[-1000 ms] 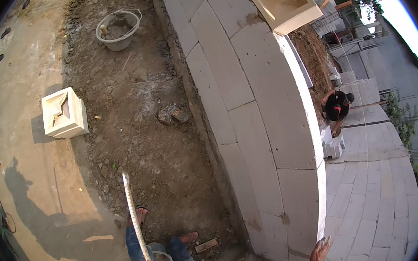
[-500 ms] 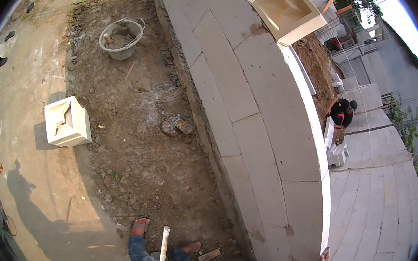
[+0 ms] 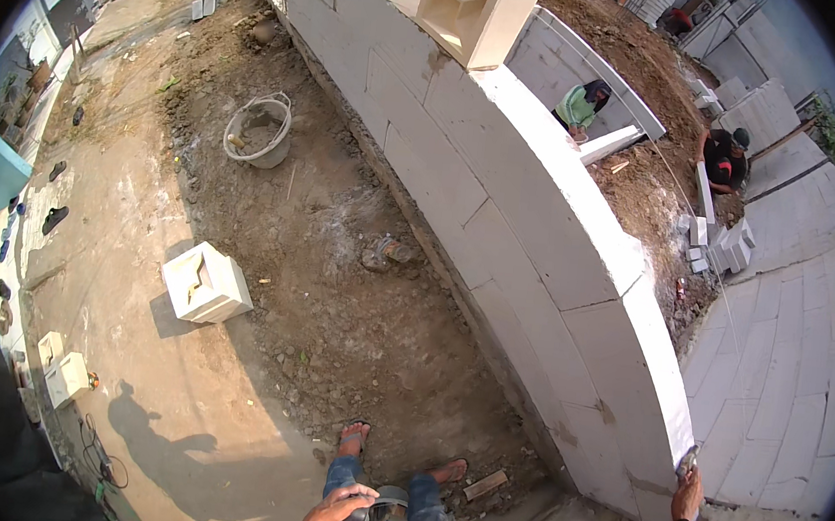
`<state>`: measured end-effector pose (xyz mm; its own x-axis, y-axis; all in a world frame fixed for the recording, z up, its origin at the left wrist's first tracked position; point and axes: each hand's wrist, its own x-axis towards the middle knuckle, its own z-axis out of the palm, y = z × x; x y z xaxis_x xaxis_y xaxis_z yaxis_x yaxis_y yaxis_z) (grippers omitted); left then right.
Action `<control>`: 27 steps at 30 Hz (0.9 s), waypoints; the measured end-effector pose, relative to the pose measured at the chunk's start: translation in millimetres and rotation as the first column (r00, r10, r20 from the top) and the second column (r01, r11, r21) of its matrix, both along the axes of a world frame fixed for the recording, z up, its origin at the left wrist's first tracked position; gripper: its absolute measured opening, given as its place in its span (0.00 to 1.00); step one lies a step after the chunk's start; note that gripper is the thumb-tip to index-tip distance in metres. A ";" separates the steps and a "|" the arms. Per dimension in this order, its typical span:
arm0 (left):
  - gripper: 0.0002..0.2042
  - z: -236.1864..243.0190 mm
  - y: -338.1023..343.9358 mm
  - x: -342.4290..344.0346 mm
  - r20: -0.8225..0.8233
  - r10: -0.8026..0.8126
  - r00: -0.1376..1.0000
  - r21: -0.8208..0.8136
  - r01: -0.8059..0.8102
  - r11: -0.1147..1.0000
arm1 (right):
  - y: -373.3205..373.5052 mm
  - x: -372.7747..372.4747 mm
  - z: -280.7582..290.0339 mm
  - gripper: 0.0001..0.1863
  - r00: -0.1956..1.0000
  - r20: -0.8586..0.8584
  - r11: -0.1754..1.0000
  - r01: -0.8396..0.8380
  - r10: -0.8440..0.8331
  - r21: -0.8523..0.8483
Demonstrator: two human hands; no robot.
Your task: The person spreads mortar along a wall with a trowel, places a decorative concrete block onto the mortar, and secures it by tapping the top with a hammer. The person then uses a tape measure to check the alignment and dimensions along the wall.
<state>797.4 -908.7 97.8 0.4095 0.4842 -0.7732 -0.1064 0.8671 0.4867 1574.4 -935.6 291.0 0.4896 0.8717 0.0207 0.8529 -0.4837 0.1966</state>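
My right hand [image 3: 686, 499] is at the near end of the pale block wall [image 3: 573, 311], closed round a small grey object [image 3: 688, 461] on the wall's top edge. Its kind is too small to make out. My left hand [image 3: 337, 514] is low in front of my legs, its fingers bent over a dark rounded thing that I cannot name. Just beyond it, between my legs, a grey bucket [image 3: 392, 499] is partly hidden. A cream hollow block with a stepped recess [image 3: 466, 14] sits on top of the wall farther off.
A second cream hollow block [image 3: 206, 282] lies on the ground to the left. A mortar bucket [image 3: 261, 131] stands beyond it. Across the wall are one person in green [image 3: 578, 107] and another in black [image 3: 724, 161]. A string line runs there. A small plank [image 3: 485, 484] lies near my right foot.
The view has shifted, showing more beyond the wall and at left. My left hand has come into view, and the long pale stick between my legs no longer shows. My right hand stays at the wall edge.
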 end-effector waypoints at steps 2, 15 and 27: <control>0.16 -1.8 30.6 28.7 0.183 0.033 0.983 0.002 -0.034 0.999 | -33.8 2.9 9.4 0.18 0.996 0.089 1.000 -0.018 0.016 0.017; 0.18 31.4 73.0 197.2 0.053 -0.264 0.963 -0.137 0.268 0.953 | -168.8 -217.6 140.9 0.19 0.675 -0.559 0.766 0.634 -0.481 0.106; 0.21 -24.3 48.8 178.9 -0.152 -0.387 0.910 -0.316 0.326 0.891 | -191.4 -18.5 230.8 0.23 0.597 0.399 0.704 0.677 -0.696 0.216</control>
